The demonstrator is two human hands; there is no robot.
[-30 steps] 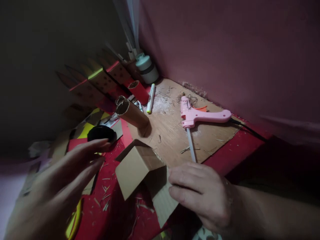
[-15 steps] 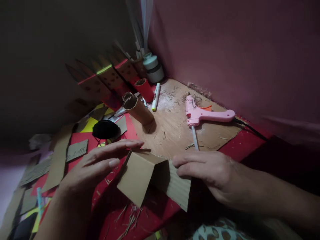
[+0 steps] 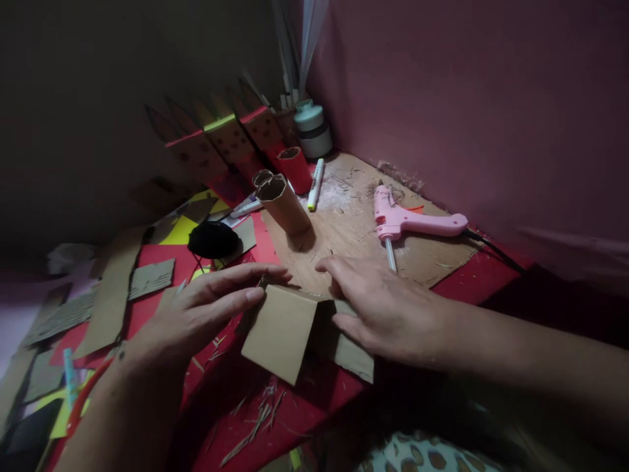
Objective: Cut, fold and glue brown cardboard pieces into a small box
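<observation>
A folded piece of brown cardboard [image 3: 281, 331], bent along a crease, stands tilted between my two hands at the near edge of the work surface. My left hand [image 3: 206, 308] has its thumb on the left edge of this cardboard, with the fingers reaching along behind its top. On the other side, my right hand [image 3: 388, 305] grips the right flap, thumb pressed against it and the index finger bent above. The right hand covers part of that flap. Beyond it lies a pink hot glue gun [image 3: 417, 221] with a clear glue stick in its back end.
Brown cardboard tubes [image 3: 287, 213] and a red tube [image 3: 295, 169] stand behind the hands, near a highlighter [image 3: 316, 183] and a lidded jar [image 3: 313, 128]. Decorated cardboard figures [image 3: 226, 141] line the back. Black yarn [image 3: 213, 240], cardboard scraps [image 3: 152, 278] and orange-handled scissors [image 3: 88, 393] lie left.
My right hand has moved up and left, from the flap's outer side to its top. My left thumb has come onto the cardboard's edge. The view has shifted slightly.
</observation>
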